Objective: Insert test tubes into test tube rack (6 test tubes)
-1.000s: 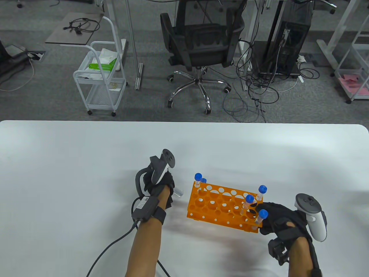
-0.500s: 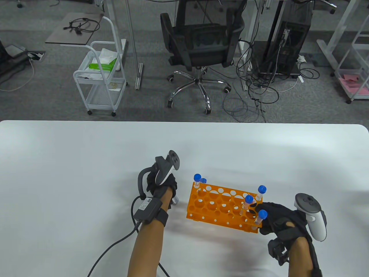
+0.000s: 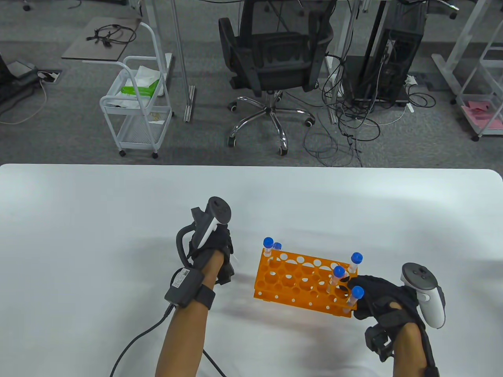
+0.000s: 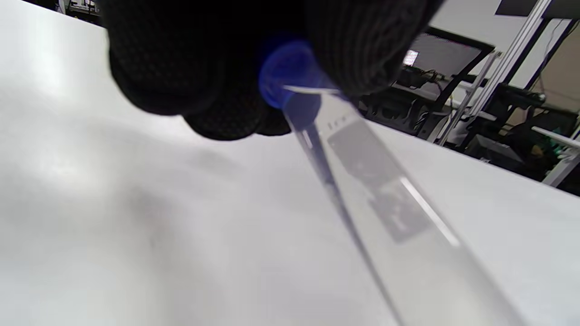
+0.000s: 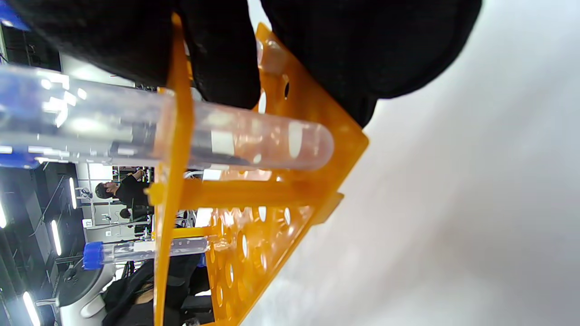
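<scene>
An orange test tube rack stands on the white table, right of centre. Several clear tubes with blue caps stand in it: two at its far left corner, three at its right end. My right hand grips the rack's right end; in the right wrist view its fingers clasp the rack beside a standing tube. My left hand is left of the rack and pinches a blue-capped tube at the cap end, off the table. That tube is almost hidden in the table view.
The table's far edge runs across the middle of the table view. Beyond it on the floor stand an office chair, a white cart and loose cables. A black cable trails from my left wrist.
My left hand closed on the tube that lay on the table beside it, then lifted and moved left, away from the rack. The right hand and rack have stayed still.
</scene>
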`<state>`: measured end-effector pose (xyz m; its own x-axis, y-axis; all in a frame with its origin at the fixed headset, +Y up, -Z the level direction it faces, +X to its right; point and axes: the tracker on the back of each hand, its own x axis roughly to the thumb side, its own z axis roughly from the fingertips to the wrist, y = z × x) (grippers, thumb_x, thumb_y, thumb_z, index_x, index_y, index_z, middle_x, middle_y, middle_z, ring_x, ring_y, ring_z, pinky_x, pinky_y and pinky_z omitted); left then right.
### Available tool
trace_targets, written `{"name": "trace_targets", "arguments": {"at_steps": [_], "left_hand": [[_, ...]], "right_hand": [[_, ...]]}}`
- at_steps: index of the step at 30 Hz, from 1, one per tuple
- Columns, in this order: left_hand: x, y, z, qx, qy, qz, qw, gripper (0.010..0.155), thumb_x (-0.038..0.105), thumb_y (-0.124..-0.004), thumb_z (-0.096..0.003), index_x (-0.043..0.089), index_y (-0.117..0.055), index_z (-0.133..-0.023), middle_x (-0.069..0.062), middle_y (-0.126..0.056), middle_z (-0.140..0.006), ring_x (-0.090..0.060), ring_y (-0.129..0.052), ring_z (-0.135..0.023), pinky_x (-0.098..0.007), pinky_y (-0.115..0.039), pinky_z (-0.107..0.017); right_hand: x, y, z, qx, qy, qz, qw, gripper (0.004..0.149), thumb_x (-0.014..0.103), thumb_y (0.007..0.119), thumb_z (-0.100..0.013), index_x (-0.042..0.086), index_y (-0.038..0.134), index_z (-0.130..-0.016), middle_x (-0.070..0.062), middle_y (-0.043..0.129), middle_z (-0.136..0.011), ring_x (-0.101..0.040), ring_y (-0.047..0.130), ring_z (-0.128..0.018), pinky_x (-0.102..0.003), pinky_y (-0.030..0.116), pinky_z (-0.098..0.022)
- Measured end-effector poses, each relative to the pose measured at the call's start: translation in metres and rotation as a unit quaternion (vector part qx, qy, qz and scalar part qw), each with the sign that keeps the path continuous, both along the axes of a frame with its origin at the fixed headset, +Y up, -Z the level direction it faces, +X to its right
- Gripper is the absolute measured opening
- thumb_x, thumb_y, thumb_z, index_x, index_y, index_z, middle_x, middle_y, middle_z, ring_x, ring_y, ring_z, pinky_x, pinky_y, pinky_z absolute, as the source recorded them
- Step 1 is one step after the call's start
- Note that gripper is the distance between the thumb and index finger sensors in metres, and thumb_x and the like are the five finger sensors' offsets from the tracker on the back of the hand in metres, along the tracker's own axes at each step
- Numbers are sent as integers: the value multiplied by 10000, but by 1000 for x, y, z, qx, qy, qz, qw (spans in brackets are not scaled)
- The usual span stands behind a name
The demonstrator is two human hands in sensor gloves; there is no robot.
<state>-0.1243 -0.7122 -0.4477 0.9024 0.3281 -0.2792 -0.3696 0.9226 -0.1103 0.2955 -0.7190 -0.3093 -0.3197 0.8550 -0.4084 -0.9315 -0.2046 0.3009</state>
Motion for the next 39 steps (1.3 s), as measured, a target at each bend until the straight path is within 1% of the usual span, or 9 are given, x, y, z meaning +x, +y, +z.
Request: {"name": "trace_targets", "arguments": {"at_steps": [2, 4, 11, 16, 20, 29, 36, 39], "left_hand": [[0, 7, 5, 9, -18, 7, 1000, 429, 335, -791, -428, 206, -904, -821, -130, -964, -788, -280, -1012, -573, -372, -922, -380], [1, 17, 13, 35, -36, 18, 999, 429, 343, -786, -427, 205, -892, -819, -131, -945, -789, -275, -1015, -556, -366, -922, -364], [4, 47, 42, 103, -57, -22, 993, 437, 356, -800, -418, 206, -874, -821, -129, -920, -793, -226, -1060, -477, -344, -944, -306], [7, 62, 65, 133, -64, -1, 989, 442, 330, -833, -422, 207, -858, -845, -127, -889, -828, -241, -1031, -521, -365, -923, -349], [14, 73, 81, 161, -78, -11, 984, 444, 324, -846, -419, 212, -863, -848, -127, -898, -834, -248, -1025, -538, -375, -918, -370], [20, 101, 107, 200, -110, 5, 974, 434, 320, -852, -423, 215, -879, -843, -126, -918, -830, -252, -1021, -549, -383, -913, -380], [26, 120, 126, 214, -143, 5, 966, 451, 328, -860, -420, 218, -874, -857, -126, -930, -827, -248, -1021, -548, -383, -911, -384], [31, 128, 134, 229, -159, 8, 960, 442, 332, -865, -420, 235, -884, -851, -114, -948, -820, -241, -1028, -543, -380, -915, -381]], "right_hand": [[0, 0, 0, -1, 1, -2, 1000, 514, 550, 788, -484, 208, 834, -864, -173, 735, -1026, -337, 998, -678, -504, 845, -469], [-1, 0, 0, -1, 1, -4, 1000, 515, 551, 787, -484, 207, 834, -865, -174, 734, -1027, -336, 997, -679, -504, 845, -470], [-2, -1, 0, -4, -1, -3, 1000, 514, 552, 785, -484, 209, 833, -864, -172, 734, -1026, -334, 999, -677, -502, 847, -469], [-3, -2, -1, -5, -5, 1, 1000, 514, 551, 782, -485, 208, 831, -865, -174, 733, -1025, -334, 998, -677, -502, 846, -468], [-4, -2, -1, -7, -6, 3, 1000, 513, 551, 782, -485, 209, 830, -865, -173, 731, -1026, -333, 997, -679, -502, 846, -469], [-6, -1, -2, -6, -10, 0, 1000, 513, 551, 779, -486, 210, 826, -867, -174, 731, -1026, -333, 997, -679, -501, 845, -470], [-8, -1, -2, -6, -8, 4, 1000, 513, 551, 775, -488, 211, 823, -870, -172, 724, -1030, -331, 994, -684, -501, 844, -474], [-8, -1, -3, -5, -8, 5, 1000, 513, 552, 775, -488, 212, 822, -870, -172, 726, -1029, -331, 995, -684, -501, 844, -474]]}}
